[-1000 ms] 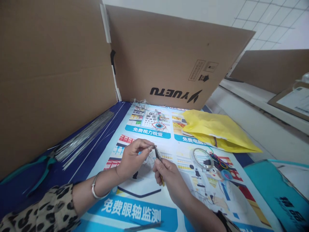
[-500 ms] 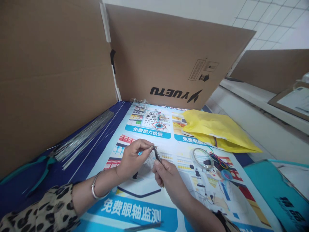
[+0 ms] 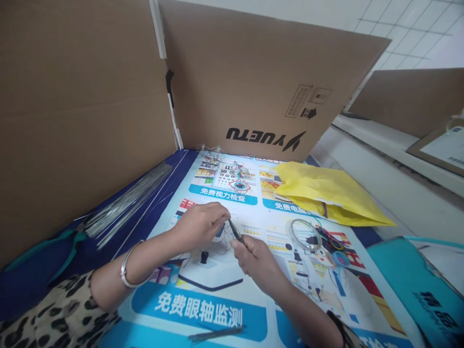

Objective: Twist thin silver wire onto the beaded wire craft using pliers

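My left hand [image 3: 201,224] is closed, knuckles up, pinching a small thin wire piece over the printed poster [image 3: 217,309]; the piece itself is too small to make out. My right hand [image 3: 255,261] grips small dark pliers [image 3: 235,231], whose tips point up and left and meet my left fingertips. A silver bangle [image 3: 126,270] sits on my left wrist, above a leopard-print sleeve.
A bundle of thin silver wires [image 3: 126,203] and teal-handled pliers [image 3: 54,246] lie at the left. Cardboard walls [image 3: 253,72] stand behind. A yellow bag [image 3: 326,193], a magnifying glass [image 3: 306,234], coloured bands [image 3: 331,240] and a teal bag [image 3: 420,290] are at the right. Short wires [image 3: 213,333] lie near me.
My left hand has rolled palm-down and shifted slightly right and up; the forearm now lies flatter. The pliers stay at its fingertips. The view has tilted a little.
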Available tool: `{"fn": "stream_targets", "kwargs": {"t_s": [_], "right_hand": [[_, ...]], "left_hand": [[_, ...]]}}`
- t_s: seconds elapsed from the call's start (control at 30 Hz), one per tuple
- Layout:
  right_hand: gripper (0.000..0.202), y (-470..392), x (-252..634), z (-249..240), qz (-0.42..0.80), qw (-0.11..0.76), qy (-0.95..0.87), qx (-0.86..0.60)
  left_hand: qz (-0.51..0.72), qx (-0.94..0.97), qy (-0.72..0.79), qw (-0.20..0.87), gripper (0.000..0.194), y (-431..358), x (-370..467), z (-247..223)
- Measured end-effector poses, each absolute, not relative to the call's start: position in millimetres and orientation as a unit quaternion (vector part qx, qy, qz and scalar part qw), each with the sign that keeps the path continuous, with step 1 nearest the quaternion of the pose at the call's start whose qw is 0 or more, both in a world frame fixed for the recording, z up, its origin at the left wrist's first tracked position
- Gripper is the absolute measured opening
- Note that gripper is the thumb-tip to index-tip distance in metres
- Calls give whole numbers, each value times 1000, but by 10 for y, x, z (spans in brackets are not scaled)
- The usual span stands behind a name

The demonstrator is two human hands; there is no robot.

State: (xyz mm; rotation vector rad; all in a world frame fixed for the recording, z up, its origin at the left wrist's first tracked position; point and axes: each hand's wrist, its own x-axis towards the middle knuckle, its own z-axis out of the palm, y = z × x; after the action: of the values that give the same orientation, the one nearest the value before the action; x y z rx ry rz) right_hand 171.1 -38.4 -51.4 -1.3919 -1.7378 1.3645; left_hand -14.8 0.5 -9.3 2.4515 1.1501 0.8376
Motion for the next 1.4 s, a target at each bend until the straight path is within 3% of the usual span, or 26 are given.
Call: {"fn": "stream_targets", "kwargs": {"t_s": [0.17, 0.4, 0.6, 0.77, 0.83, 1.07, 1.2, 1.4], "right_hand": [[39, -365, 1767, -451, 478, 240, -692, -485], [36, -287, 1865, -347, 376, 183, -782, -461], [37, -297, 1921, -351, 514, 179, -723, -425], [38, -308, 1903, -405, 595, 186, -672, -400], [37, -293, 1901, -398, 517, 180, -728, -414], [24, -222, 1984, -432, 46, 190, -873, -447], [19, -233, 1984, -433, -59, 225, -874, -427], [17, -269, 1936, -381, -136, 180, -875, -428]], "left_hand": [[264, 853, 358, 272, 23, 50, -225, 66], [232, 824, 370, 362, 23, 45, -262, 133], [291, 675, 342, 585, 18, 42, -238, 21], [367, 603, 322, 631, 16, 40, -186, -72], [373, 600, 338, 622, 18, 37, -182, -63], [319, 674, 388, 541, 21, 49, -217, 7], [282, 721, 432, 463, 20, 56, -206, -18], [257, 748, 449, 416, 19, 36, -168, -36]]}}
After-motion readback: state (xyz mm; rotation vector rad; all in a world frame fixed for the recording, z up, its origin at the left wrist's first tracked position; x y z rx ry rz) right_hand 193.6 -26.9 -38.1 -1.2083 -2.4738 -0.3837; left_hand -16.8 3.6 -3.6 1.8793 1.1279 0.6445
